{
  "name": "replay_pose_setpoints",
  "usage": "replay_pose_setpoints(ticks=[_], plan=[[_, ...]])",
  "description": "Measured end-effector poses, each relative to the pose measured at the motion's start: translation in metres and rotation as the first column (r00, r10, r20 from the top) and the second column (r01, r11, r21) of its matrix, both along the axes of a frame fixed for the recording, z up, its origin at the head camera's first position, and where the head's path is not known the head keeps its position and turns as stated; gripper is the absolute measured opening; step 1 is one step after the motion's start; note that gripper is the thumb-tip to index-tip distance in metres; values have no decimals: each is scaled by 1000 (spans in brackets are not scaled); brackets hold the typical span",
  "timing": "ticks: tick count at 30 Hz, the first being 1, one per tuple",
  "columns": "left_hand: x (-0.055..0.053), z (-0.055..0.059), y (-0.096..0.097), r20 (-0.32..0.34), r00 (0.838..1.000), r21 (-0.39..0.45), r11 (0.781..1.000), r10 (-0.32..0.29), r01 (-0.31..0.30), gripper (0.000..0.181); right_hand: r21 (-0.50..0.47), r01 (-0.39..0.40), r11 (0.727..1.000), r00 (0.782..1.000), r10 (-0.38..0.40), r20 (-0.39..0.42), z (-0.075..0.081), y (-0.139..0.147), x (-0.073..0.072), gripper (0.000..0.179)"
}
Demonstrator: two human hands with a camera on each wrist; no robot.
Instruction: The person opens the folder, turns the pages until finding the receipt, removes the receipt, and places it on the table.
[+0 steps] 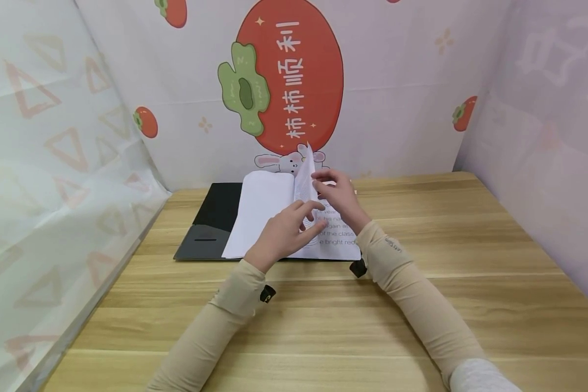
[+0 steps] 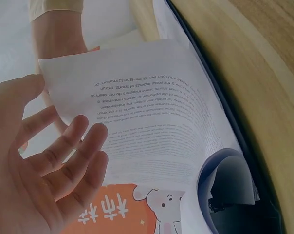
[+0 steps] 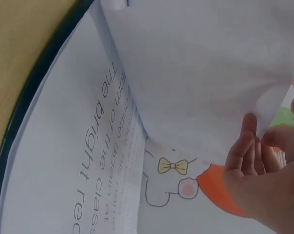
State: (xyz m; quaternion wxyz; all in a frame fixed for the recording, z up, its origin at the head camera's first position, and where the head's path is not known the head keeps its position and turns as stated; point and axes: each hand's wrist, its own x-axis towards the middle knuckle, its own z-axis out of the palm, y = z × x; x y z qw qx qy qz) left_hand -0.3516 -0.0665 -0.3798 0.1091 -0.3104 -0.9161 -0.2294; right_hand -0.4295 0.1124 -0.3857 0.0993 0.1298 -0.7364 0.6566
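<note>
A thick stack of printed sheets lies spread open on a dark folder point(image 1: 203, 242). One page point(image 1: 304, 177) stands nearly upright at the middle, small print on its left face. My right hand point(image 1: 342, 196) is on the right side of that page, its slightly bent fingers point(image 3: 248, 141) touching the blank-looking face near the outer edge. My left hand point(image 1: 285, 231) is on the near side, fingers spread, thumb point(image 2: 32, 87) by the page's corner and fingertips overlapping the print in the left wrist view. A large-print sheet point(image 1: 338, 249) lies beneath on the right; a blank page point(image 1: 264, 198) lies on the left.
The folder rests toward the back of a wood-grain table point(image 1: 313, 321). A patterned cloth backdrop point(image 1: 397, 125) with a big red persimmon point(image 1: 318, 71) rises just behind it. Cloth walls point(image 1: 54, 163) stand along both sides.
</note>
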Motion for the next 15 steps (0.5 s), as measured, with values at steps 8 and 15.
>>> replay_pose_setpoints(ticks=[8,15], plan=[[0,-1,1,-21,1000,-3,1000,-17,17,32,16,7,1000,999,-7,-33,1,-6,2,25],[-2,-1,-1,-55,998,7,999,-37,37,25,59,26,998,998,-23,-57,1,-6,1,25]])
